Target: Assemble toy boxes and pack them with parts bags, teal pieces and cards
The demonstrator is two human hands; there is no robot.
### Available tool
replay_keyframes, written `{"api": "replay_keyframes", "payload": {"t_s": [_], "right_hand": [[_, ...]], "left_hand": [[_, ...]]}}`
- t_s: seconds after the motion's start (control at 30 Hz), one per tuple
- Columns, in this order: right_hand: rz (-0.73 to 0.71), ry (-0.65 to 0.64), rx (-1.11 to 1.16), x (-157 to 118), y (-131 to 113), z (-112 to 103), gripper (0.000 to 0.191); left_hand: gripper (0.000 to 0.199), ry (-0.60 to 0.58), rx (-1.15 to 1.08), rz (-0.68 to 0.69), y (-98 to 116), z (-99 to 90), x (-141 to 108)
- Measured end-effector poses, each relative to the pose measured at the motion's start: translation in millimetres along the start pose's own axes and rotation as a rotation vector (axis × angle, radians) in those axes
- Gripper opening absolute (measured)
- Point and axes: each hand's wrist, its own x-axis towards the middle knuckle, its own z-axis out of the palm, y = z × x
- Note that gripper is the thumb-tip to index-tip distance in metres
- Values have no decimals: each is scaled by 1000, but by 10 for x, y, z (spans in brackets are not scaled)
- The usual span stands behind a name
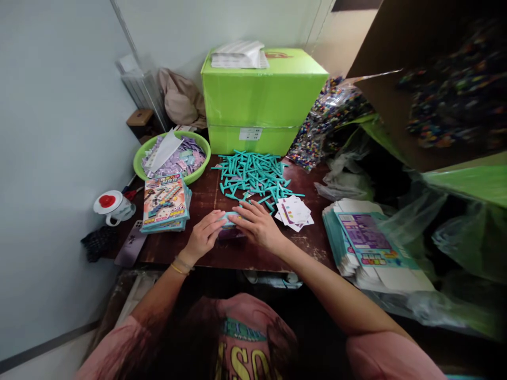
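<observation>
Near the front edge of the dark wooden table (174, 256), a small teal box (229, 219) is held between both hands. My left hand (204, 235) grips its left end, fingers bent together over the top. On the right end, my right hand (259, 227) has its fingers laid over the box. The underside of the box is in shadow. Just beyond the hands lies a pile of teal T-shaped plastic pieces (253, 171). White printed cards (295, 212) are fanned out right of my right hand. A stack of colourful printed boxes (165, 203) stands left of my left hand.
A green basket (204, 171) of small packets sits at the back left, a large green carton (261, 100) behind the pile. Flat unfolded boxes (368, 243) are stacked at the right, near bags of coloured beads (317, 126). A lidded mug (119, 211) and phone (130, 244) are at the left.
</observation>
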Motion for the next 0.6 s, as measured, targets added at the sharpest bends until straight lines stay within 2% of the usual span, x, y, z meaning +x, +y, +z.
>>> {"api": "replay_keyframes", "payload": {"t_s": [0.1,0.23,0.27,0.33,0.4,0.47,0.53,0.6], "right_hand": [[75,109,-6,-51,-103,121,45],[380,374,89,-240,-495,522,76],[431,394,166,-308,-568,628,83],[557,451,317,-444,-616,749,82],[740,543,442,-535,-539,694,67],[855,575,603,-546,-415,498,52],[821,513,795,-487,-343,268,48],[724,429,933,-401,-375,103,50]], "left_hand": [[29,40,34,10,-19,22,39],[30,245,47,-96,205,218,-4],[34,244,16,-121,287,293,-45],[41,156,-64,-150,442,432,-135],[45,98,-75,-161,553,518,-196],[55,170,-12,-201,604,518,-205],[70,237,-31,-287,613,427,-169],[75,202,-175,-378,616,234,-110]]}}
